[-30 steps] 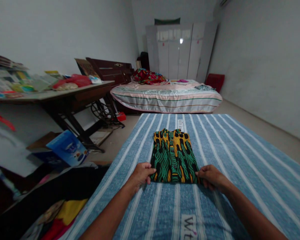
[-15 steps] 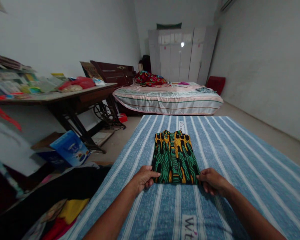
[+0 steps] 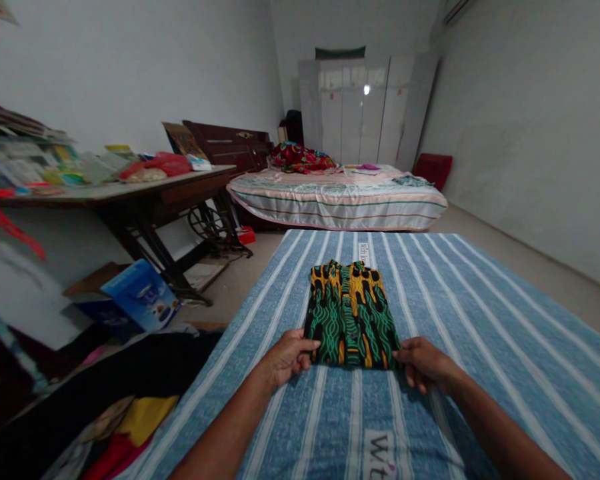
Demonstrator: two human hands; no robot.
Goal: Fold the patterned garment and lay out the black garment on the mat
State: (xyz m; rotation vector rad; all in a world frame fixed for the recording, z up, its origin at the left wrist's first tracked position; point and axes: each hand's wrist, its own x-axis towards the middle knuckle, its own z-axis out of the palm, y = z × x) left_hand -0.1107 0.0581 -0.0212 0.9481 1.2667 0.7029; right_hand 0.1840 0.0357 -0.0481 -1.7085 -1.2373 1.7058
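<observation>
A folded garment (image 3: 351, 313) in green, black and yellow print lies flat on a blue mattress with white stripes (image 3: 480, 347). My left hand (image 3: 286, 357) pinches its near left corner, thumb on top of the cloth. My right hand (image 3: 423, 363) grips the near right corner with curled fingers. Both forearms reach in from the bottom of the view.
A dark pile of clothes with yellow and red pieces (image 3: 110, 413) lies at the lower left. A blue box (image 3: 140, 293) and a cluttered wooden table (image 3: 130, 190) stand on the left. Another mattress (image 3: 340, 197) and white wardrobes (image 3: 365, 107) are at the far end.
Both hands stay at the garment's near corners. The left thumb has moved slightly further onto the cloth. The view has shifted a little.
</observation>
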